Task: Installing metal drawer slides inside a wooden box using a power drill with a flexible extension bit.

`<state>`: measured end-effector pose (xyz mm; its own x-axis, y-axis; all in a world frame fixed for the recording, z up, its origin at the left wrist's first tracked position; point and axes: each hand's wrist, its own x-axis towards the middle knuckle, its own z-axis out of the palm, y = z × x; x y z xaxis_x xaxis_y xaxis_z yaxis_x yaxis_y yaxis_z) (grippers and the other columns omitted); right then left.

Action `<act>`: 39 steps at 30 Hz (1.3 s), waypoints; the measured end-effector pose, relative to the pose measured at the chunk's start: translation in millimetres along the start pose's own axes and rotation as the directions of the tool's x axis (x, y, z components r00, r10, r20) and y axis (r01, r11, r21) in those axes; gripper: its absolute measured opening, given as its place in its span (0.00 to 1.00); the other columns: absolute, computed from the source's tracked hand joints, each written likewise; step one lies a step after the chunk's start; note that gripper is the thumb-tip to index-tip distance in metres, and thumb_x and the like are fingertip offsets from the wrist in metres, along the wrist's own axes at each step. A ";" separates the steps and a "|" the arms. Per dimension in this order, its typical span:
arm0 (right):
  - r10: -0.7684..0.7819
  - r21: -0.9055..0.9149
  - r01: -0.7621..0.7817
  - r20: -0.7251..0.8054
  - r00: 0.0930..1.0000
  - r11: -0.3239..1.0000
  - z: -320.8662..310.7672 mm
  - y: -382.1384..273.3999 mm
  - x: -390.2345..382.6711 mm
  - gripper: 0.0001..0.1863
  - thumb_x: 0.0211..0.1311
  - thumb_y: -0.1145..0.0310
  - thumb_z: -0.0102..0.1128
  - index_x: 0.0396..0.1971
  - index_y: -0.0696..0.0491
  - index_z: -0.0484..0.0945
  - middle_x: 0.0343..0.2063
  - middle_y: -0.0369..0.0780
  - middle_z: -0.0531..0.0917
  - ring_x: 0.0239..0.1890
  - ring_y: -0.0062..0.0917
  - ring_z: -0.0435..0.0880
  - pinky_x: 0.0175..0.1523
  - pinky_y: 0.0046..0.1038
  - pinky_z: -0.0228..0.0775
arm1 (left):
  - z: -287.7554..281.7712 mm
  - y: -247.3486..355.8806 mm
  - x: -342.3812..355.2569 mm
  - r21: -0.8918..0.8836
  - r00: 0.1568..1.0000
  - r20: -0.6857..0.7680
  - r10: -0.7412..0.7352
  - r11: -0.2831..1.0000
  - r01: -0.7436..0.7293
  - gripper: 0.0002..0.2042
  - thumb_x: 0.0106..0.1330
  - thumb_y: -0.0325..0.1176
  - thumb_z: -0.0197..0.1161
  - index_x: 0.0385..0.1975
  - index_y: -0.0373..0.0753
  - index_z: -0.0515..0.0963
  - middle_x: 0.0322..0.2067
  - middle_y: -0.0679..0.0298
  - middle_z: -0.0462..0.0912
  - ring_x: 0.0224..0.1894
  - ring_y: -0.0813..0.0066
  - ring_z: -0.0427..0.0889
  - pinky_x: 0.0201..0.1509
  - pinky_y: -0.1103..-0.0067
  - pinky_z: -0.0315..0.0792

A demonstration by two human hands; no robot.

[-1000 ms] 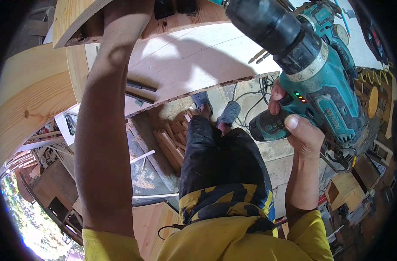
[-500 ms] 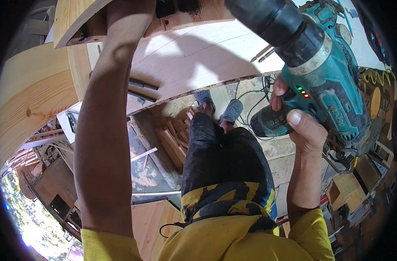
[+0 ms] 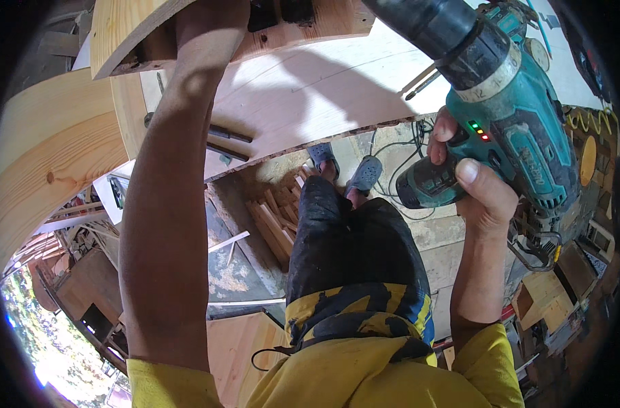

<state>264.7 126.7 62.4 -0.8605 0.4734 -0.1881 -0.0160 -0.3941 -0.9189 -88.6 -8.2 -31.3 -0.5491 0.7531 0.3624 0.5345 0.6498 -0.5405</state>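
My right hand (image 3: pixel 487 187) is closed on the grip of a teal and black cordless drill (image 3: pixel 527 126), its large chuck pointing to the upper left and small lights glowing on its side. My left hand (image 3: pixel 211 20) reaches up into a curved pale wooden piece (image 3: pixel 123 30) with dark openings along its underside; its fingers are hidden. Below that piece lies a white board (image 3: pixel 303 95), carrying two dark metal bars (image 3: pixel 225 149) beside my forearm and slim bits (image 3: pixel 419 88) near the drill. Another teal tool (image 3: pixel 500 24) sits partly behind the drill.
Curved wooden panels (image 3: pixel 45 163) stand at the left. Below the board are wood offcuts (image 3: pixel 272 217), black cables (image 3: pixel 398 177) and my sandalled feet. A yellow coiled hose (image 3: pixel 592 119) and wooden boxes (image 3: pixel 541 292) are at the right, scrap wood at lower left.
The wooden piece, board and my forearm appear slightly further right and lower in view. The drill has shifted slightly rightward in my right hand, which keeps its grip.
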 end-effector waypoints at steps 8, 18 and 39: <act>0.053 -0.085 -0.062 -0.099 0.994 0.994 15.3 -7.0 4.3 0.37 0.38 0.60 0.70 0.52 0.60 0.69 0.32 0.40 0.76 0.30 0.23 0.75 0.35 0.24 0.69 | -24.0 -0.4 -4.5 0.086 0.982 -0.168 0.088 0.994 -0.074 0.17 0.62 0.38 0.56 0.50 0.44 0.77 0.48 0.59 0.78 0.53 0.64 0.76 0.56 0.63 0.68; 0.040 0.028 -0.041 0.034 0.999 0.999 -2.0 -3.6 0.7 0.21 0.48 0.71 0.67 0.45 0.56 0.78 0.41 0.39 0.81 0.44 0.25 0.80 0.51 0.27 0.72 | -40.5 -1.7 -14.6 -0.165 1.000 0.020 0.005 0.986 -0.002 0.19 0.61 0.43 0.58 0.51 0.45 0.75 0.49 0.60 0.78 0.54 0.63 0.75 0.57 0.64 0.67; 0.019 0.005 -0.018 -0.039 0.999 1.000 2.4 -2.6 -1.8 0.21 0.48 0.71 0.66 0.46 0.56 0.79 0.40 0.39 0.82 0.43 0.25 0.80 0.51 0.27 0.71 | -41.4 -2.8 -12.9 -0.007 0.986 0.097 0.137 0.991 -0.137 0.18 0.61 0.43 0.60 0.50 0.47 0.75 0.50 0.58 0.78 0.55 0.60 0.75 0.57 0.63 0.69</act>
<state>265.1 125.0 66.0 -0.8400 0.4966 -0.2185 -0.0029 -0.4069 -0.9135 -56.4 -15.5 -3.0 -0.5301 0.8217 0.2095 0.6096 0.5410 -0.5795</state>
